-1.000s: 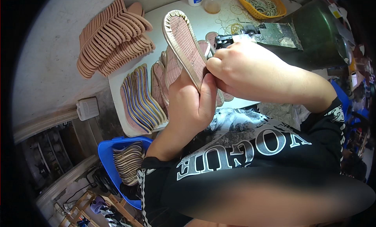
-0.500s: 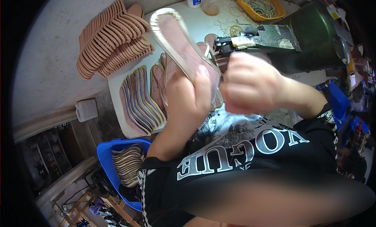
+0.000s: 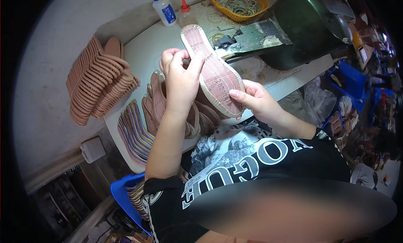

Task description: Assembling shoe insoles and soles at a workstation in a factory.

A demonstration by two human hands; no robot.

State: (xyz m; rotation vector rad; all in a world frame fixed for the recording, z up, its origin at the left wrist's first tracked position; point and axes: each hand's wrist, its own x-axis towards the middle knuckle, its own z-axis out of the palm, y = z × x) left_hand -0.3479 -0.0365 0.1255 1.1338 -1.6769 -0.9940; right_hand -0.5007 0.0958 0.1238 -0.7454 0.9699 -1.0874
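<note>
A pink insole (image 3: 218,77) with a pale folded rim and dark writing on its face hangs tilted above the table, between both hands. My left hand (image 3: 179,71) pinches its left edge near the narrow heel end, thumb on the face. The wide toe end is gripped by my right hand (image 3: 256,99), its thumb flat on the face and the fingers mostly behind. Below, more pink insoles with pale rims (image 3: 156,104) lie overlapping on the table, partly hidden by my left forearm and the held insole.
Tan insoles (image 3: 94,83) stand stacked at the left. Nearer are layered blue-edged insoles (image 3: 135,131). A green machine (image 3: 304,29), a yellow basket (image 3: 239,3) of rubber bands, a white bottle (image 3: 164,11) and a red-tipped bottle (image 3: 186,14) stand at the back. A blue bin (image 3: 126,199) is lower left.
The insole has turned so its written face shows. My right hand has opened from a blurred fist beside it to grip the toe end; my left hand has shifted toward the heel. The view has shifted.
</note>
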